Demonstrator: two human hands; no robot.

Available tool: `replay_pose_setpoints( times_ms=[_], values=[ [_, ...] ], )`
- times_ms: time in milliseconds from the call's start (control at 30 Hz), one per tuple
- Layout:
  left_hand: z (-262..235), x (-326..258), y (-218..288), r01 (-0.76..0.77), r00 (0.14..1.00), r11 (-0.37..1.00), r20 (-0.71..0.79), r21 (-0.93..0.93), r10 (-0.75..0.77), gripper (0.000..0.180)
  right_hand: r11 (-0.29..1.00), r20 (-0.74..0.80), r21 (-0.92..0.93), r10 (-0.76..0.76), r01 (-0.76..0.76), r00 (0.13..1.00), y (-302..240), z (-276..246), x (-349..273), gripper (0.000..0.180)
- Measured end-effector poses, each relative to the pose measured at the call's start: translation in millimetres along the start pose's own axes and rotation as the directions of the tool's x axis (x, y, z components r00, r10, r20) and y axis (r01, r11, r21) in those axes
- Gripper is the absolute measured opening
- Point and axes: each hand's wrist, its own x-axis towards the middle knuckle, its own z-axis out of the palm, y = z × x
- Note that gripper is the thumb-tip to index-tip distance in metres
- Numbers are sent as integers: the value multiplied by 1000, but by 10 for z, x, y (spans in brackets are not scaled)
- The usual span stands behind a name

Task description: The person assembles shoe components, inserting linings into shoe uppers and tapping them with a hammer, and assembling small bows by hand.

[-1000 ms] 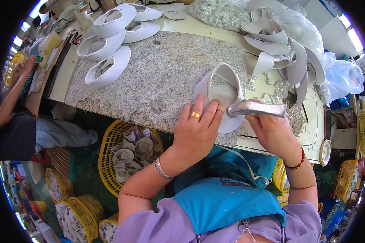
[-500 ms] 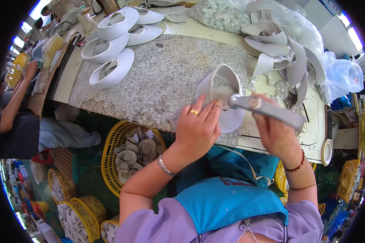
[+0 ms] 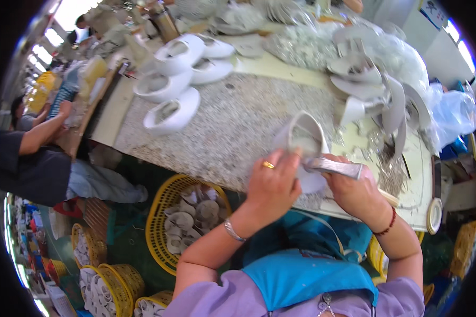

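My left hand [image 3: 272,182], with a gold ring on one finger, presses its closed fingers on a white piece that looks like a shoe upper [image 3: 283,135]. This piece has a raised loop and a flat flap, and lies at the near edge of a speckled stone slab [image 3: 222,124]. In my right hand [image 3: 357,191] is a hammer [image 3: 336,167], its metal head beside my left fingertips and its wooden handle showing past the palm. Motion blurs the hammer and upper, so I cannot tell whether they touch.
Several finished-looking uppers [image 3: 177,113] stand at the slab's left, and more [image 3: 357,68] are heaped at the right near clear plastic bags [image 3: 452,111]. A yellow basket [image 3: 153,227] of pale pieces sits below the table. Another person [image 3: 31,164] works at the left.
The hammer has dropped and turned, its head now lower beside my left fingers. My view has shifted, so the table sits lower and farther right. My left hand stays on the upper.
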Motion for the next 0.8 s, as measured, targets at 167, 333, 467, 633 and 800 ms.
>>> replay_pose_setpoints(
  times_ms=[167, 333, 467, 633, 800],
  values=[
    [14, 29, 5, -41, 998, 995, 48, -90, 45, 66, 998, -101, -38, 38, -43, 994, -85, -49, -35, 28],
    [-42, 106, 36, -119, 988, 993, 100, 3, 118, 66, 992, 70, -90, 98, -91, 993, -45, -68, -45, 20],
    [-86, 396, -114, -222, 971, 966, 114, 132, 208, 57, 989, -166, 16, 145, -144, 975, 19, -341, -233, 24],
    [-282, 1050, -737, -302, 951, 849, 194, 434, 240, 41, 971, -321, 26, 233, -237, 918, 322, -488, -782, 23],
    [-301, 1534, -1489, -205, 965, 729, 260, 653, 39, 39, 816, -532, 87, 523, -572, 666, 781, -583, -1689, 29]
  ],
)
